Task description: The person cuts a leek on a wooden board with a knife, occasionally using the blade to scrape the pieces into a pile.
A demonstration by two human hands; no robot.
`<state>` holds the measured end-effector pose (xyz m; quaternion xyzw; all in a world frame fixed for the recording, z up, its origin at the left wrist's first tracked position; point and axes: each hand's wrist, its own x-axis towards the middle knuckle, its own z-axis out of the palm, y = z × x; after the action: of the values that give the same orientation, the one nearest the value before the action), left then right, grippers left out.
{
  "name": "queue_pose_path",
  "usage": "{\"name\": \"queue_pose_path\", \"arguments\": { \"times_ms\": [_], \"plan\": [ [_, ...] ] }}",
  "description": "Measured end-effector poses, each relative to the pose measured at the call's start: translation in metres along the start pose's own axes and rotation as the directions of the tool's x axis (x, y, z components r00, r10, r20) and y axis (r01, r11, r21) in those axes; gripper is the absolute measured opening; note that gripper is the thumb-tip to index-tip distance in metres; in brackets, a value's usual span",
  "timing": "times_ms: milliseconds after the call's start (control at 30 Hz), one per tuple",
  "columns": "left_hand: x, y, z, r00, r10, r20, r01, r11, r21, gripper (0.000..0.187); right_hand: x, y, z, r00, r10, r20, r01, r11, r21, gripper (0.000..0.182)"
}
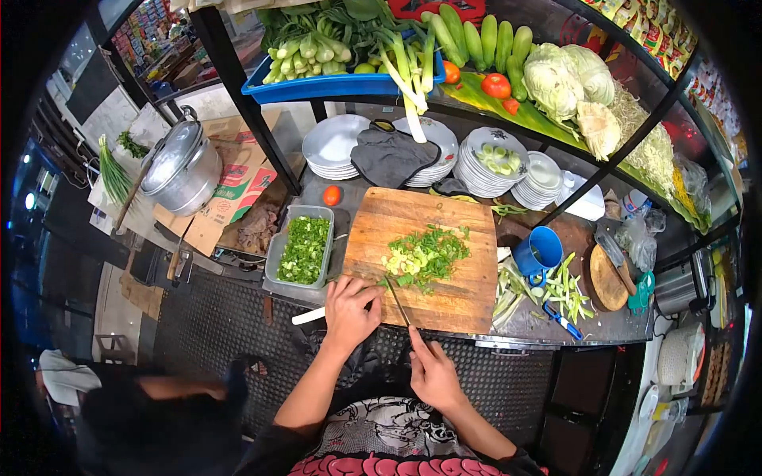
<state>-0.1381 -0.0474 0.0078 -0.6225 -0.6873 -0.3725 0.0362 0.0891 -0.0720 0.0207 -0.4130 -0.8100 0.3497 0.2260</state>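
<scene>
My right hand grips a kitchen knife, its blade angled over the front of the wooden cutting board. Beside the blade, my left hand rests with curled fingers on the board's front left edge. A white stalk, apparently a leek, sticks out to the left of that hand; the fingers hide its middle. Chopped green leek lies heaped on the board just beyond the blade. Left of the board stands a clear plastic container filled with chopped greens.
Behind the board are stacked plates, a dark cloth and a tomato. A blue mug, trimmings, a blue peeler and a second knife lie right. Vegetables fill the shelf above. Another person is at lower left.
</scene>
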Motion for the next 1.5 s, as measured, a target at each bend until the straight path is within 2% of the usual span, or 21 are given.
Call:
{"name": "queue_pose_path", "arguments": {
  "times_ms": [200,400,533,700,833,933,1067,1100,1400,1500],
  "plan": [
    [-0.003,-0.003,0.001,1.0,0.024,-0.004,-0.024,1.0,-0.01,0.014,-0.001,0.0,0.001,0.999,0.042,0.017,-0.043,0.999,0.027,0.063],
    [-0.002,-0.003,-0.001,0.999,0.035,0.033,-0.036,0.999,0.02,0.014,0.005,0.004,0.004,0.999,-0.008,0.05,0.012,0.998,-0.065,0.072],
    [-0.002,-0.002,-0.001,0.999,0.019,0.047,-0.02,1.0,0.021,0.015,0.017,-0.006,0.005,0.997,0.036,0.061,-0.029,0.994,-0.107,0.068],
    [0.004,0.004,-0.001,0.998,-0.045,-0.041,0.043,0.998,-0.049,0.01,-0.004,-0.004,-0.006,0.997,0.009,0.071,0.003,0.986,-0.167,0.067],
    [0.005,0.005,-0.001,0.997,-0.07,-0.037,0.068,0.996,-0.056,0.01,-0.032,-0.003,-0.033,0.999,0.041,0.032,-0.043,0.998,0.055,0.057],
    [0.006,0.006,-0.001,0.995,-0.096,-0.028,0.094,0.993,-0.066,0.012,-0.026,-0.01,-0.035,0.993,0.113,0.023,-0.114,0.99,0.083,0.054],
    [0.006,0.01,-0.003,0.99,-0.136,-0.028,0.134,0.989,-0.065,0.011,-0.004,-0.007,-0.012,0.998,0.058,0.034,-0.058,0.998,-0.001,0.059],
    [0.006,0.009,-0.002,0.991,-0.128,-0.03,0.126,0.99,-0.068,0.01,0.0,-0.005,-0.006,0.998,0.037,0.057,-0.037,0.999,0.0,0.066],
    [0.003,0.005,0.003,0.994,-0.105,-0.035,0.104,0.994,-0.039,0.009,0.024,-0.012,0.01,0.998,0.037,0.054,-0.033,0.997,-0.072,0.066],
    [0.004,0.005,0.004,0.994,-0.099,-0.054,0.097,0.995,-0.034,0.008,0.026,-0.006,0.015,1.0,0.021,0.01,-0.021,0.999,-0.027,0.066]
  ]
}}
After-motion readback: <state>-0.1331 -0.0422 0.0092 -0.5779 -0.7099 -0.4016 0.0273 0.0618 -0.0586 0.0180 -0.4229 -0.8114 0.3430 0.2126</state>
